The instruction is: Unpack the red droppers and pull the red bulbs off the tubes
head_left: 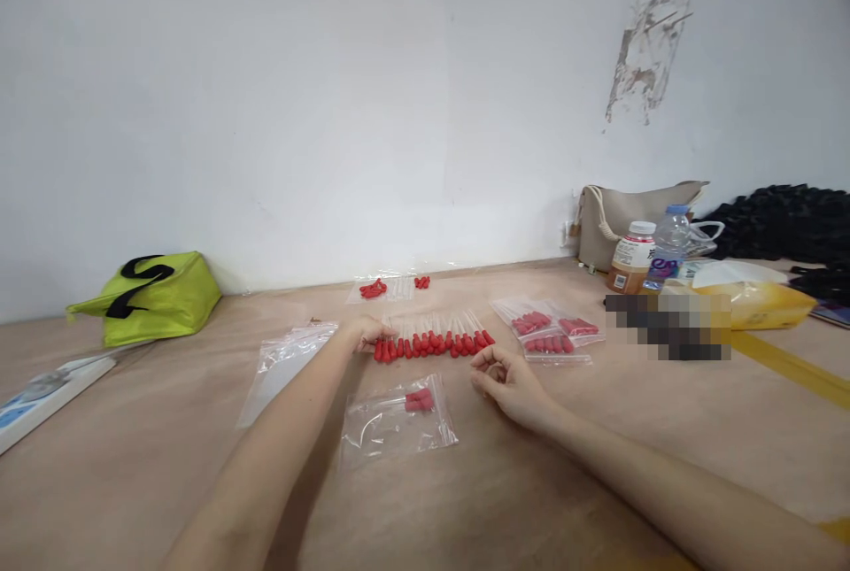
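Observation:
A row of thin pale sticks with red tips [431,343] lies across the table, red ends toward me. At the row's left end, my left hand [365,335] has its fingers closed on a red-tipped stick; the fingertips are partly hidden. My right hand [510,382] rests by the right end with curled fingers, a gap between thumb and fingers and nothing visible in it. In front of the row lies a clear zip bag [378,425] with a few red-tipped sticks inside.
Filled zip bags [548,345] lie to the right, flat clear bags [292,363] to the left. More red-tipped sticks [373,289] lie near the wall. Farther out are a yellow-green bag [192,297], a power strip [53,398], bottles [630,259] and a beige bag [598,239].

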`<state>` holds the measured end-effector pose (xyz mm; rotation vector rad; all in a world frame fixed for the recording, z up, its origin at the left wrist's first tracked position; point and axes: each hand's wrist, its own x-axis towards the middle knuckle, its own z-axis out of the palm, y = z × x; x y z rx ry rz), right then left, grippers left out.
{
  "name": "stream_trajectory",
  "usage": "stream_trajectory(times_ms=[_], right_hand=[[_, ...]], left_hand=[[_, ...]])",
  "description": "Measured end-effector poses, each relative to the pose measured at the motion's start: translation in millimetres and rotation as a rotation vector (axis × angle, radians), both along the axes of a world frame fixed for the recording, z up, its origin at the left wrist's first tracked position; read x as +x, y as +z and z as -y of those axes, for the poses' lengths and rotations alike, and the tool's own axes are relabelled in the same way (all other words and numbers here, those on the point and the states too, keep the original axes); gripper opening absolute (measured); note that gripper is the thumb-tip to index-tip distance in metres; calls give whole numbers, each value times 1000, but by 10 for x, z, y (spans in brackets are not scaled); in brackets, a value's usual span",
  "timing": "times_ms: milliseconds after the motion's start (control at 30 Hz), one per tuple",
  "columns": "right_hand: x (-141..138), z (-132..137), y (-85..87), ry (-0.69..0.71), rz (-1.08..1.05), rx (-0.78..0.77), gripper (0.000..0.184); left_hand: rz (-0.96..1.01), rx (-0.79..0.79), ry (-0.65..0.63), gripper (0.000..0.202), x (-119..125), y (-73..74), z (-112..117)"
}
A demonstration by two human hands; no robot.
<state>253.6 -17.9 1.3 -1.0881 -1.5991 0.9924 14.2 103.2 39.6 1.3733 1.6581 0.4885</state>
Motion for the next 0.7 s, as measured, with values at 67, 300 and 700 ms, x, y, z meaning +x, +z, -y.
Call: stream_trajectory(times_ms=[67,300,700], right_hand=[[-18,9,-4,5,28,2,17],[-24,-8,-56,-25,84,24,13],[-24,22,-80,-22,151,73,8]], left_hand=[[-57,-15,44,30,42,-1,17],[-200,-25,130,31,59,130,94],[-333,-28,94,19,-116,134,242]])
